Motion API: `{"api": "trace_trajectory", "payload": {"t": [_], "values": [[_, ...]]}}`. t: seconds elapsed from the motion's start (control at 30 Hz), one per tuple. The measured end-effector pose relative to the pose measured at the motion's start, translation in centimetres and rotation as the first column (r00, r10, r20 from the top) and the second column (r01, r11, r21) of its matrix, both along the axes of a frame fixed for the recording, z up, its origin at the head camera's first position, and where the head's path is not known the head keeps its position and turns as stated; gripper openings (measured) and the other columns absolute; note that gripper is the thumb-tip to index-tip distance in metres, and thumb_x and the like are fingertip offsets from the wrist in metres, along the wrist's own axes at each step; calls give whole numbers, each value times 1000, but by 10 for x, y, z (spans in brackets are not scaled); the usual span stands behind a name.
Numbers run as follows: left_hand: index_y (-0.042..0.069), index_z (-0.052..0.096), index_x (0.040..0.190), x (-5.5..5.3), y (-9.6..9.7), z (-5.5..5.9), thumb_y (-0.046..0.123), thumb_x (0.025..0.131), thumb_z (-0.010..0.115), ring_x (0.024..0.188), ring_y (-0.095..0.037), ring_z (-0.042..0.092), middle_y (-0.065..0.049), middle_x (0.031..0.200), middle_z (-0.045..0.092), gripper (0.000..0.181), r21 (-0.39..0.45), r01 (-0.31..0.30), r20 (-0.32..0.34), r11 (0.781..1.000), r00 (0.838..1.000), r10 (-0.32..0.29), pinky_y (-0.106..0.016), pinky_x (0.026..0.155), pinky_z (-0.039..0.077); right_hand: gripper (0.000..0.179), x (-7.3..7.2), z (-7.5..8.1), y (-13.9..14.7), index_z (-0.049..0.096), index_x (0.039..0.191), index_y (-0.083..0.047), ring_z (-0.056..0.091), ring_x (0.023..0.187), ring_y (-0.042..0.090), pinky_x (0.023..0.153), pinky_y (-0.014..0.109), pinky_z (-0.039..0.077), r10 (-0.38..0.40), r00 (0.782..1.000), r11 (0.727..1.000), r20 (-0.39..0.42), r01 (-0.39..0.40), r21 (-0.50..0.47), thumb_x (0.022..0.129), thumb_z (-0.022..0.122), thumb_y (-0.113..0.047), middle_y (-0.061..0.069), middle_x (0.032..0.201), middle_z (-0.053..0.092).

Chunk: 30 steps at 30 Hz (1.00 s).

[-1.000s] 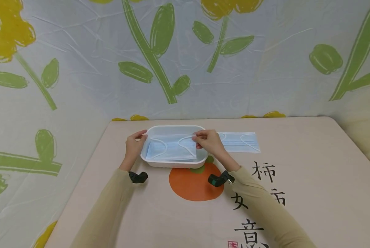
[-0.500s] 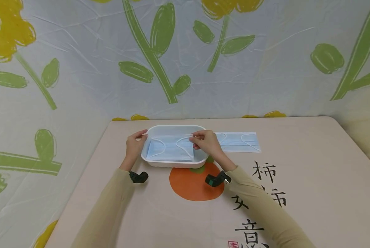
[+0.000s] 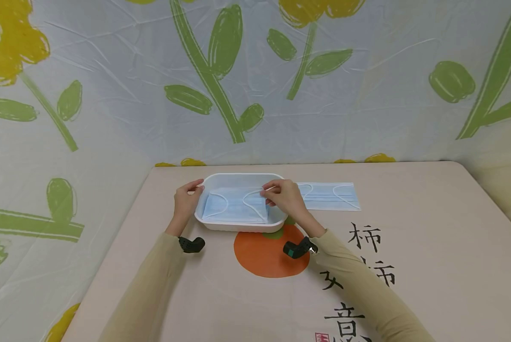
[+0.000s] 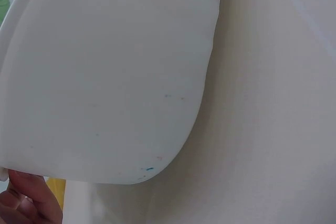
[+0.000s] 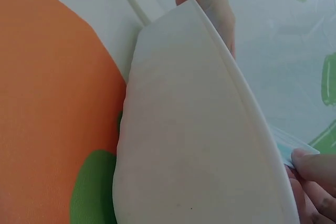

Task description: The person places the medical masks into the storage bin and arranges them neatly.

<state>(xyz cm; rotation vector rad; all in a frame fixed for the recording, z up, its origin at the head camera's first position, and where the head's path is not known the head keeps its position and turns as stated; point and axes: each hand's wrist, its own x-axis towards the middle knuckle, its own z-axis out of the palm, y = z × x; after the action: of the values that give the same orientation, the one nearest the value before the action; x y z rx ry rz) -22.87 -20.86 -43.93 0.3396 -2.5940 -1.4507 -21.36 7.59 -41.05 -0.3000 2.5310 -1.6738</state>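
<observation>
A white plastic tray (image 3: pixel 238 227) stands on the table, with a light blue face mask (image 3: pixel 234 205) lying in it, its ear loops upward. At the tray's left end my left hand (image 3: pixel 185 200) pinches the rim; its thumb (image 4: pixel 37 190) shows under the edge in the left wrist view. My right hand (image 3: pixel 286 195) pinches the mask's upper right corner, just inside the tray's right end. In the right wrist view the mask (image 5: pixel 287 147) shows as a thin strip between thumb and fingers. Whether more masks lie beneath is hidden.
A second blue mask (image 3: pixel 330 195) lies flat on the table right of the tray, partly behind my right hand. The pale table cover (image 3: pixel 430 247) bears an orange persimmon print (image 3: pixel 270 256) and black characters. A flower-patterned curtain (image 3: pixel 345 109) hangs behind.
My right hand has shifted slightly left with the mask's right edge, and the mask has settled a little lower in the tray. My left hand and the tray have stayed put.
</observation>
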Motion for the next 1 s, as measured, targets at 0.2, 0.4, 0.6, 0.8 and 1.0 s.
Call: {"api": "trace_trajectory", "payload": {"t": [0.2, 0.4, 0.6, 0.8, 1.0], "values": [[12, 65, 124, 0, 0, -1, 19, 96, 57, 99, -23, 54, -14, 117, 65, 30, 0, 1, -9, 1000, 1000, -1, -23, 75, 42, 18, 1, 0, 0, 72, 91, 0, 70, 68, 34, 65, 39, 57, -23, 998, 999, -58, 25, 44, 86, 72, -17, 17, 79, 73], [12, 65, 125, 0, 1, 0, 20, 97, 56, 103, -24, 55, -13, 120, 64, 31, 7, -2, 2, 1000, 1000, 2, -26, 79, 44, 18, 0, -3, 2, 73, 91, -1, 70, 65, 30, 55, 25, 53, -23, 996, 992, -89, 34, 122, 85, 72, -18, 15, 76, 73], [12, 64, 126, 1, 0, 0, 20, 97, 56, 104, -24, 53, -13, 123, 63, 31, 5, 3, 4, 1000, 1000, -3, -25, 79, 44, 16, 1, -2, 3, 73, 92, 1, 70, 67, 31, 57, 24, 54, -1, 996, 992, -94, 13, 123, 87, 70, -14, 16, 79, 73], [11, 64, 126, 1, 0, 1, 20, 97, 57, 104, -25, 53, -13, 122, 63, 31, -6, 7, 7, 1000, 1000, -7, -24, 77, 43, 13, -1, -3, 3, 73, 90, -3, 70, 66, 26, 58, 24, 54, -10, 985, 987, -172, 37, 155, 86, 72, -15, 13, 77, 73], [10, 65, 125, 0, 0, 2, 19, 96, 57, 103, -24, 54, -14, 120, 64, 31, -16, 7, 2, 1000, 1000, -7, -24, 76, 42, 11, -1, -2, 6, 74, 89, -4, 69, 66, 25, 57, 22, 52, -8, 968, 991, -252, 42, 129, 85, 72, -14, 12, 77, 73]]}}
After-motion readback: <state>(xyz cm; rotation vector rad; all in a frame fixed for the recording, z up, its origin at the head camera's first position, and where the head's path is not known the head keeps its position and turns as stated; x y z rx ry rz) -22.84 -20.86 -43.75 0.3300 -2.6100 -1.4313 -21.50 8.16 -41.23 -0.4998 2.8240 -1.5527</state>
